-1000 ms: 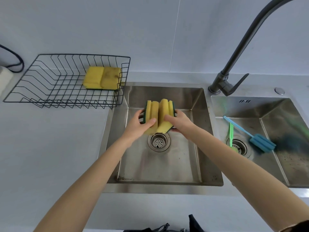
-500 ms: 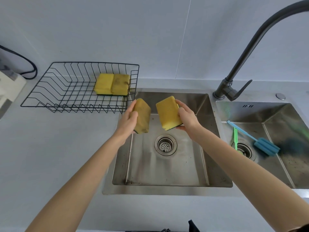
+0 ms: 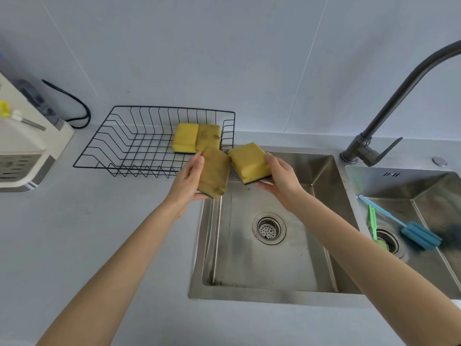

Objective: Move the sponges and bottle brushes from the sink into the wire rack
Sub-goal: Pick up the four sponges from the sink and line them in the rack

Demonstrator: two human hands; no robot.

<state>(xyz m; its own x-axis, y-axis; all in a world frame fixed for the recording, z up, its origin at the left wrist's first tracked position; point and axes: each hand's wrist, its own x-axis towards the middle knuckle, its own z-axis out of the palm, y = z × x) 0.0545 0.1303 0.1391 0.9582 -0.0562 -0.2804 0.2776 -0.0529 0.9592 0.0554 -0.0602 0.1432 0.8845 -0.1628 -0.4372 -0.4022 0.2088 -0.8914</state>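
Each hand [image 3: 185,182] [image 3: 282,178] grips a sponge [image 3: 214,171] [image 3: 249,162], seemingly beside the rack [image 3: 104,146].

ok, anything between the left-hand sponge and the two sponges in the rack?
Head view: only the wire rack rim lies between the left-hand sponge and the racked sponges.

faucet [image 3: 409,86] spout cut off, appliance [image 3: 22,146] cropped

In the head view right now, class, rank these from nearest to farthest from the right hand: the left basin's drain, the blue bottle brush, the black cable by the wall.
From the right hand:
1. Left basin's drain: just below the hand.
2. Blue bottle brush: in the right basin.
3. Black cable: far left, against the wall.
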